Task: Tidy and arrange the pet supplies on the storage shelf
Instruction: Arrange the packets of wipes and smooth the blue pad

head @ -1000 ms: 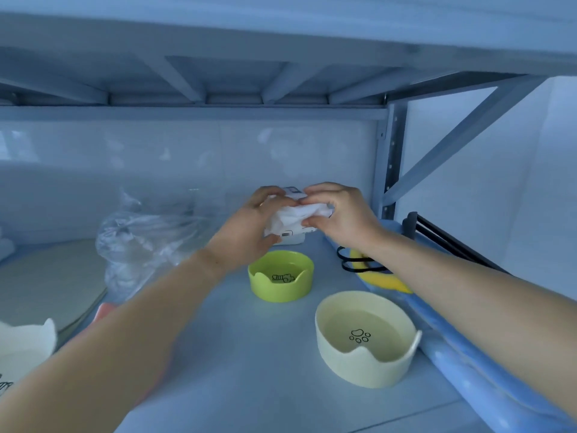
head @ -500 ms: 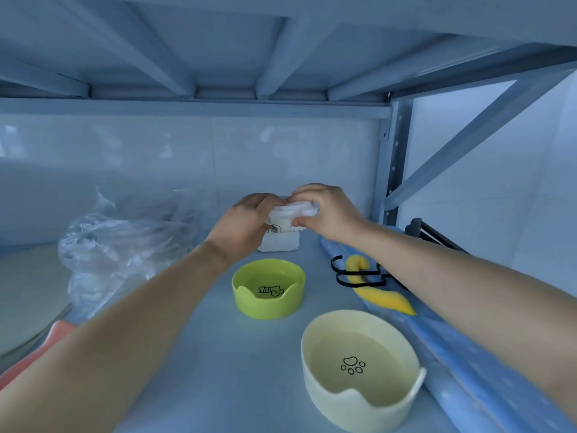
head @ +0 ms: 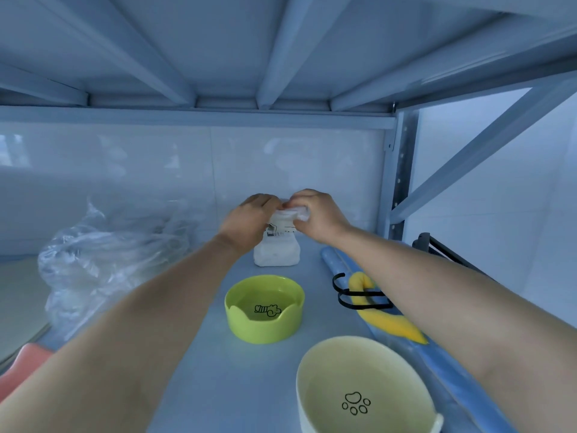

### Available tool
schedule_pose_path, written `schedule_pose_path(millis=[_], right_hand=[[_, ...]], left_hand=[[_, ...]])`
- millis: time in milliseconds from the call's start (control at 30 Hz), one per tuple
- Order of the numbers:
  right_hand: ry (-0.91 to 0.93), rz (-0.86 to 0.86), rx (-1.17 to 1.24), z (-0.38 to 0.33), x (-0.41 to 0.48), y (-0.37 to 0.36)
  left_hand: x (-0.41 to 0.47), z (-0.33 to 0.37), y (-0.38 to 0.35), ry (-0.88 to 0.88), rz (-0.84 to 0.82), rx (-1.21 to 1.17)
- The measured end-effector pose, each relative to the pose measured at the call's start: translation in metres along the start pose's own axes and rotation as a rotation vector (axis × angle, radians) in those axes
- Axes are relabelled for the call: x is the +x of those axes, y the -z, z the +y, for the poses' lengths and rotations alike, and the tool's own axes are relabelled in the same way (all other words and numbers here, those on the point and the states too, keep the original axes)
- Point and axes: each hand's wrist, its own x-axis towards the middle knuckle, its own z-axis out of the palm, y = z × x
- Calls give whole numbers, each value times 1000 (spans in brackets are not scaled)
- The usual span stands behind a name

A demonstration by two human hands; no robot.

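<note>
A white soft packet (head: 276, 253) with a small printed label stands upright at the back of the pale blue shelf (head: 203, 354). My left hand (head: 249, 218) grips its top from the left and my right hand (head: 315, 214) pinches the crumpled top from the right. In front of it sits a green pet bowl (head: 264, 309) with a black drawing inside. Nearer, a cream bowl (head: 363, 385) with a paw print stands at the front right.
A crumpled clear plastic bag (head: 106, 260) lies at the left, with a pink object (head: 23, 367) at the front left. A blue mat (head: 437, 354) along the right edge carries a yellow item (head: 387, 320) and black clips (head: 359, 296). The shelf post (head: 399, 182) stands behind.
Both hands have carried the white packet farther back and set it down upright on the shelf. The view has moved closer in and tilted up.
</note>
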Motion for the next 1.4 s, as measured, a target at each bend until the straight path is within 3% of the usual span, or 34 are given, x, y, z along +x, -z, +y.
schedule_pose_path(millis=[100,233,467,633,733,900,1133,1400], right_hand=[[-62,-126,-92,17,-4,-16],[-150,-257,-156,31,-11,-19],[-28,-189,-190,20,-10,-5],[22,-239,-307,12,-14,-7],[25,-264,-362,10,-13,-8],[-6,-520,-467,10,-13,-13],[66,-461,-565,3,-18,-19],[-1,-683,-619,4,-9,-27]], left_hand=[[-7,-3,-25,16,-102,-123],[-18,-4,-42,20,-225,-101],[-30,-9,-27,-98,-184,172],[-39,-10,-21,-191,-299,266],[-39,-8,-20,-165,-331,310],[-36,-4,-20,-77,-406,400],[-46,-9,-16,-95,-351,416],[-50,-17,-19,-4,-391,315]])
